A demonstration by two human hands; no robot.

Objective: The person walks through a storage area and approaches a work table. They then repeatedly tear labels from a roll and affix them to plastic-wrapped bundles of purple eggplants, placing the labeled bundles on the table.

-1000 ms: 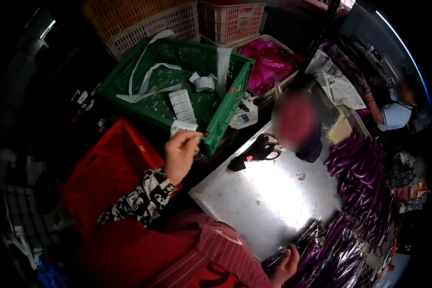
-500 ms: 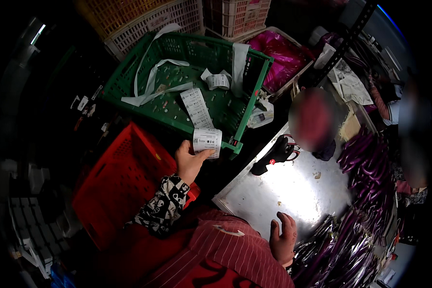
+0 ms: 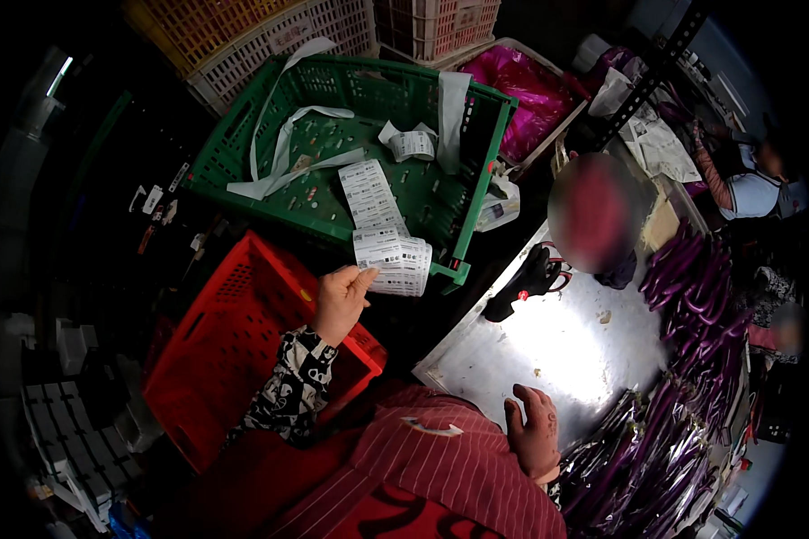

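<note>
My left hand (image 3: 338,305) pinches the edge of a strip of white printed labels (image 3: 394,260) by the near side of a green plastic crate (image 3: 333,229). The strip curls at my fingers and runs back over the rim into the crate. Inside lie a small roll of labels (image 3: 413,144) and loose ribbons of white backing paper (image 3: 283,148). My right hand (image 3: 535,433) holds nothing, its fingers bent and apart, beside the near edge of a metal table (image 3: 548,350).
A red crate (image 3: 243,350) stands at left. On the table are a black glove (image 3: 520,287), scissors (image 3: 559,272) and purple eggplants (image 3: 688,287), with wrapped ones (image 3: 638,458) nearer. A blurred reddish shape (image 3: 598,211) covers the table's far part. Another person (image 3: 751,189) is at far right.
My left hand has moved slightly left and down, and more of the label strip now hangs out over the crate's rim. My right hand stays open in nearly the same place.
</note>
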